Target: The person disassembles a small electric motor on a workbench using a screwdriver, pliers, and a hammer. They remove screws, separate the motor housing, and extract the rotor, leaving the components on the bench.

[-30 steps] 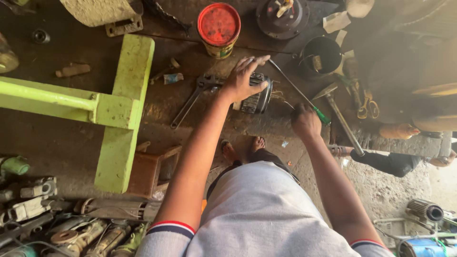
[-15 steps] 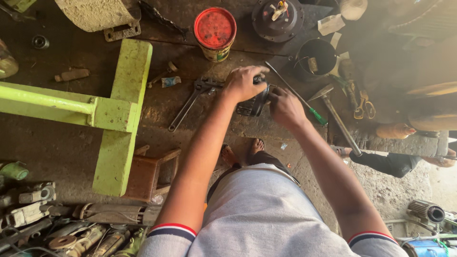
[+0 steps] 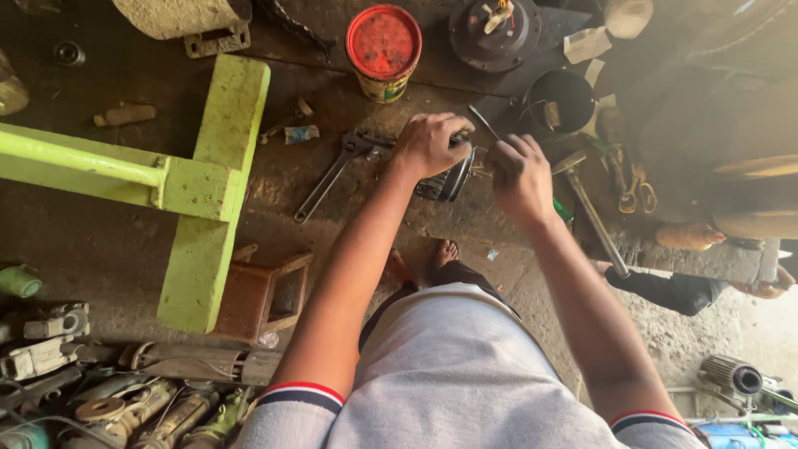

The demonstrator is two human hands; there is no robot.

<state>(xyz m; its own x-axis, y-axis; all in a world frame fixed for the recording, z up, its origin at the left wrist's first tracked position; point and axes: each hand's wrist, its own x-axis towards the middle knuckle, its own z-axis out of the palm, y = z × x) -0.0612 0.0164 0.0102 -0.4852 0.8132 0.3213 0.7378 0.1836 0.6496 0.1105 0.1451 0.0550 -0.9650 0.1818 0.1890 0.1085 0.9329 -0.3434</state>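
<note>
While the person bends over the dirty workshop floor [image 3: 100,241], the left hand [image 3: 430,143] presses down on a dark round metal part [image 3: 449,176] near the centre of the frame, fingers curled over its top and clamped on it. The right hand [image 3: 520,173] sits just beside it on the right, closed around a thin metal rod [image 3: 484,123] whose tip slants up and left between the two hands; how far its lower end runs I cannot tell, since the fist covers it.

Left of the part lies a long wrench [image 3: 330,176], its head close to the left wrist. Above, at the top centre, stands a can with a red lid [image 3: 383,48], and right of it a dark round motor housing [image 3: 497,32] and a black pot [image 3: 559,100]. A hammer [image 3: 592,204] lies just right of the right hand, with yellow-handled scissors [image 3: 637,189] beyond it. A bright green metal frame [image 3: 208,183] fills the left half, a small wooden stool [image 3: 270,295] at its foot. Old power tools [image 3: 100,391] crowd the lower left corner. Another person's foot [image 3: 688,237] shows at the right edge.
</note>
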